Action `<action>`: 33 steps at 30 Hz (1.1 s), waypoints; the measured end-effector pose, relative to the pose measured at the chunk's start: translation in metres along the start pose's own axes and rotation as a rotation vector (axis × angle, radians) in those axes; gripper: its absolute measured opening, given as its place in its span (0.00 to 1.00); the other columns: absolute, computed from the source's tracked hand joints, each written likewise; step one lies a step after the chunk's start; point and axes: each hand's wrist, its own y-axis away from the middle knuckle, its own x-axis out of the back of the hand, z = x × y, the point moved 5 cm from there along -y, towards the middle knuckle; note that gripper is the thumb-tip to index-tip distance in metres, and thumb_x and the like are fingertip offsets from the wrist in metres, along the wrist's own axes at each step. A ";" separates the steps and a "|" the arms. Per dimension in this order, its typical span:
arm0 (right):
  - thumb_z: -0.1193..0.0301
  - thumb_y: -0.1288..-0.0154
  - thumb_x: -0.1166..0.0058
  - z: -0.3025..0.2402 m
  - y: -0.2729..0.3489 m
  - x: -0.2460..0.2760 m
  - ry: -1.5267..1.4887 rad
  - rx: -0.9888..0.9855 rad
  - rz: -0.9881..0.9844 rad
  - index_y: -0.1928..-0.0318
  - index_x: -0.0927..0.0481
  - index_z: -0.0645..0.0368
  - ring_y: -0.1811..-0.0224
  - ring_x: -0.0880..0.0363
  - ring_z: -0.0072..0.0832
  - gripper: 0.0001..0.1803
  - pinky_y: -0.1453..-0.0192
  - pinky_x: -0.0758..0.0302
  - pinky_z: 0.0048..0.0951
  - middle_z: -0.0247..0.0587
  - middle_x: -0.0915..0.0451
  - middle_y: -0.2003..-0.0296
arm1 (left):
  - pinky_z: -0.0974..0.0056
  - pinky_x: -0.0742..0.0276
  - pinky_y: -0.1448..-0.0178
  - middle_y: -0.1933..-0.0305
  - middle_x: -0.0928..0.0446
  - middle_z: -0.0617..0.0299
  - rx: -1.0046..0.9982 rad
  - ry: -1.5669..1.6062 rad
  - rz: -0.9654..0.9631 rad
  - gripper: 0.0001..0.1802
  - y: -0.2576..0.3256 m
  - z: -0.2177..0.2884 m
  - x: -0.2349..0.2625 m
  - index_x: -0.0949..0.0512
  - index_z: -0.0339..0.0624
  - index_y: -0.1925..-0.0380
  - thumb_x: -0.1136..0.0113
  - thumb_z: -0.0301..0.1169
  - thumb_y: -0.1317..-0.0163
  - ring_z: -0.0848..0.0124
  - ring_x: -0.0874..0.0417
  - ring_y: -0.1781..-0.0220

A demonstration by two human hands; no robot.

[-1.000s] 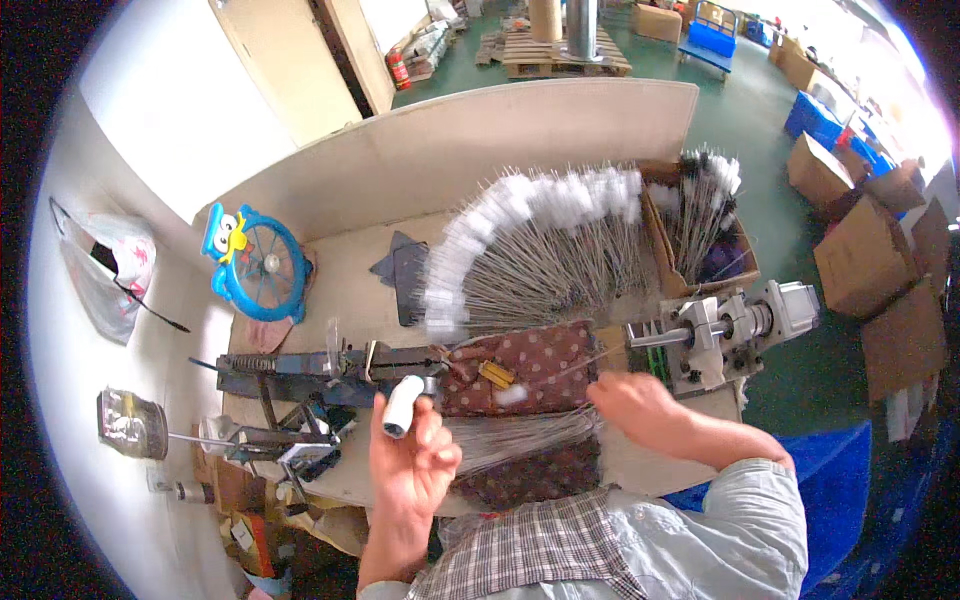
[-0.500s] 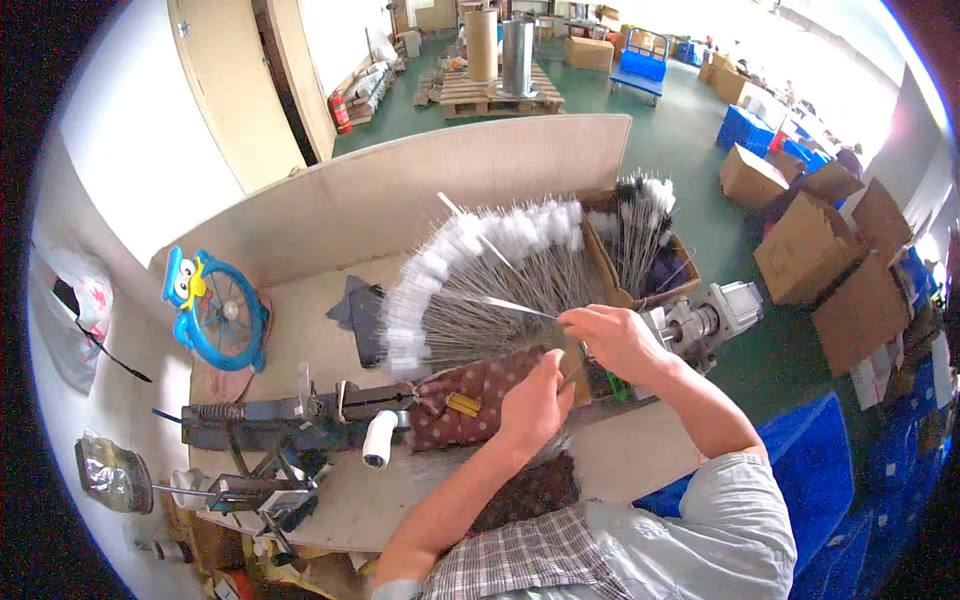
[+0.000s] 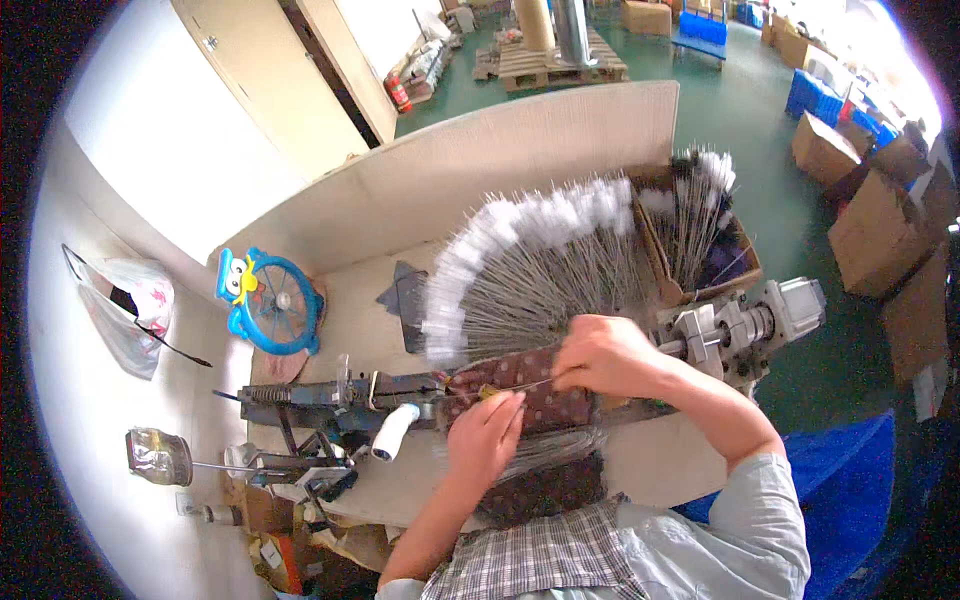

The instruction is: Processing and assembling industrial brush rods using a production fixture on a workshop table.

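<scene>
My right hand (image 3: 605,358) is closed, pinching a thin metal wire (image 3: 532,385) over a dark red dotted cloth (image 3: 558,372). From those fingers the wire runs left toward my left hand (image 3: 485,435). The left fingers are bent together beside small yellow pieces (image 3: 487,391) on the cloth; what they grip is hidden. Beyond my hands, many thin wire-stemmed brushes with white tufts (image 3: 530,225) lie fanned out, stems toward me. Loose bare wires (image 3: 550,452) lie on the near side of the cloth.
At left are a long metal bench fixture (image 3: 300,395), a white curved tube (image 3: 395,432) and a round blue fan (image 3: 280,300). A motor-like metal machine (image 3: 740,325) stands at right, below a cardboard box (image 3: 660,240) of dark and white brushes. A low panel (image 3: 450,160) edges the table's back.
Both hands have come lower, onto the cloth, the left reaching the yellow pieces. The white strip-like piece that extended left from my right hand no longer shows. The view has shifted.
</scene>
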 end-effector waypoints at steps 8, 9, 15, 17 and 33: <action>0.64 0.57 0.43 -0.049 -0.078 -0.084 -0.059 0.240 0.136 0.83 0.25 0.54 0.66 0.27 0.36 0.08 0.64 0.26 0.35 0.33 0.24 0.79 | 0.66 0.24 0.62 0.65 0.20 0.55 0.785 0.591 0.136 0.10 0.074 -0.050 0.034 0.22 0.37 0.61 0.41 0.29 0.43 0.67 0.20 0.68; 0.66 0.57 0.43 -0.050 -0.083 -0.093 -0.011 0.195 0.128 0.82 0.24 0.55 0.66 0.26 0.36 0.07 0.64 0.26 0.36 0.34 0.24 0.78 | 0.68 0.25 0.64 0.67 0.21 0.57 0.895 0.761 0.197 0.10 0.081 -0.056 0.038 0.22 0.36 0.62 0.43 0.30 0.41 0.70 0.21 0.70; 0.68 0.57 0.45 -0.059 -0.097 -0.109 0.106 0.117 0.079 0.81 0.23 0.54 0.65 0.27 0.36 0.05 0.64 0.26 0.36 0.35 0.24 0.77 | 0.67 0.26 0.70 0.74 0.23 0.59 1.080 1.246 0.443 0.22 0.097 -0.091 0.043 0.24 0.37 0.67 0.53 0.47 0.37 0.71 0.24 0.75; 0.69 0.58 0.45 -0.057 -0.097 -0.105 0.082 0.039 0.025 0.81 0.22 0.56 0.62 0.26 0.38 0.05 0.62 0.25 0.37 0.38 0.22 0.75 | 0.65 0.26 0.73 0.74 0.23 0.58 1.206 1.600 0.407 0.26 0.068 -0.073 0.030 0.24 0.38 0.67 0.56 0.52 0.37 0.70 0.23 0.76; 0.71 0.48 0.50 -0.035 -0.001 -0.101 -0.074 0.059 -0.043 0.71 0.23 0.55 0.68 0.24 0.38 0.04 0.67 0.23 0.35 0.38 0.25 0.71 | 0.65 0.25 0.70 0.73 0.25 0.60 0.932 1.292 0.375 0.08 0.062 -0.070 -0.036 0.29 0.37 0.67 0.43 0.25 0.47 0.71 0.22 0.71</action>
